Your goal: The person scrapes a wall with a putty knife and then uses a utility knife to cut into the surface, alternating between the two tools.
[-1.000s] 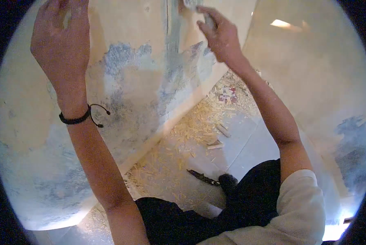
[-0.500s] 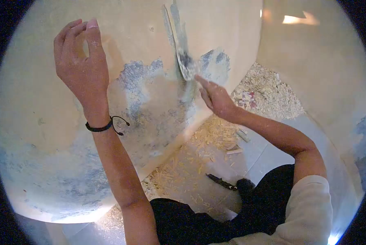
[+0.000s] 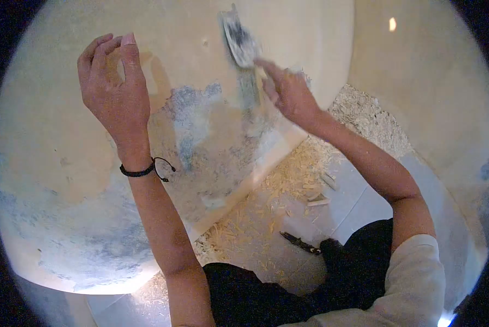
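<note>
From where I stand, the person's bare right hand (image 3: pixel 292 95) is wrapped around the handle end of a broad, flat scraper with a smeared grey blade (image 3: pixel 239 43), the index finger stretched toward the blade. The handle is mostly hidden by the hand. The scraper is at the far middle of the scene, slanting over a cream wall mottled with blue-grey patches (image 3: pixel 184 32); the blur hides how much of its edge touches. Just nearer than the blade runs a grey-green streak (image 3: pixel 248 87).

Over on the left, the bare left hand (image 3: pixel 115 87) is raised in front of the same wall, fingers loosely curled, a clear gap between them and the thumb, and I see nothing in its grasp. I can't tell whether its fingertips meet the wall. A black braided cord bracelet (image 3: pixel 137 173) circles that wrist.

Pale yellow wood shavings (image 3: pixel 244 220) litter the grey tiled floor (image 3: pixel 359 210) along the wall's foot. Nearer, beside the black-clothed legs (image 3: pixel 359 272), lies a dark, slender tool (image 3: pixel 300 243), too blurred to identify.
</note>
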`<act>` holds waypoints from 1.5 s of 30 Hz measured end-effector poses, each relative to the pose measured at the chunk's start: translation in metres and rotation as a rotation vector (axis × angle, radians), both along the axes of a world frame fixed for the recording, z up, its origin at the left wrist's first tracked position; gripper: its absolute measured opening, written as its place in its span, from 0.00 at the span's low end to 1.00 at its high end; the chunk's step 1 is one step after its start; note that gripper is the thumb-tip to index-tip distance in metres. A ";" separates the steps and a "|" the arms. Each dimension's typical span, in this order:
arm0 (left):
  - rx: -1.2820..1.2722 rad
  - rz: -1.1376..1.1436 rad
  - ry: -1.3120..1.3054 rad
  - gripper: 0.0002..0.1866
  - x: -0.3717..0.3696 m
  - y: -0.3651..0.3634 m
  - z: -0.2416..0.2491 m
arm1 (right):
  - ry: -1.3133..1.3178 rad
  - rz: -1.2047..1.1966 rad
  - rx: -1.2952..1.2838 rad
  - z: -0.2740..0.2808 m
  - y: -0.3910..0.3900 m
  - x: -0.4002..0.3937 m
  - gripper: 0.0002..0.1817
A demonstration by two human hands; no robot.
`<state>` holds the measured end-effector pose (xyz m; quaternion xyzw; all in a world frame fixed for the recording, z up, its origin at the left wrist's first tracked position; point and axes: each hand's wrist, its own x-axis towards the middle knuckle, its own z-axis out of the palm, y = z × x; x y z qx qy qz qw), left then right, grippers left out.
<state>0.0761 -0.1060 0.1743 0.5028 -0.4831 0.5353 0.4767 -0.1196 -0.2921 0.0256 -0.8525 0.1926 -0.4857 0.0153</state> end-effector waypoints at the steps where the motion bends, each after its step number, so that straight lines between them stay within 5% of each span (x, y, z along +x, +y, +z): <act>1: -0.001 -0.025 0.000 0.14 0.002 0.002 0.001 | 0.015 0.059 0.068 -0.022 0.007 -0.003 0.26; 5: -0.070 -0.010 -0.017 0.12 0.009 0.004 0.007 | 0.279 0.148 0.267 -0.103 0.029 -0.025 0.30; 10: -0.072 -0.023 0.060 0.14 0.007 0.005 0.008 | 0.412 0.123 0.323 -0.122 0.047 -0.034 0.31; 18: -0.059 0.006 0.004 0.14 0.009 -0.001 0.003 | 0.150 0.143 0.299 -0.061 0.054 0.002 0.27; 20: -0.036 0.023 0.011 0.16 0.013 -0.001 0.003 | -0.126 0.073 -0.035 -0.004 0.033 0.023 0.25; 22: -0.025 0.019 0.017 0.16 0.011 -0.001 0.001 | -0.113 -0.009 -0.004 0.078 0.026 0.023 0.24; 25: -0.026 0.010 -0.022 0.13 0.006 -0.001 0.000 | -0.231 0.054 -0.139 0.096 0.012 0.027 0.24; 33: 0.021 0.007 -0.036 0.12 0.021 0.012 -0.002 | 0.055 0.124 0.265 -0.062 0.052 -0.012 0.24; 45: -0.010 -0.022 0.073 0.15 0.009 0.017 0.010 | 0.152 0.103 0.380 -0.107 0.068 -0.017 0.26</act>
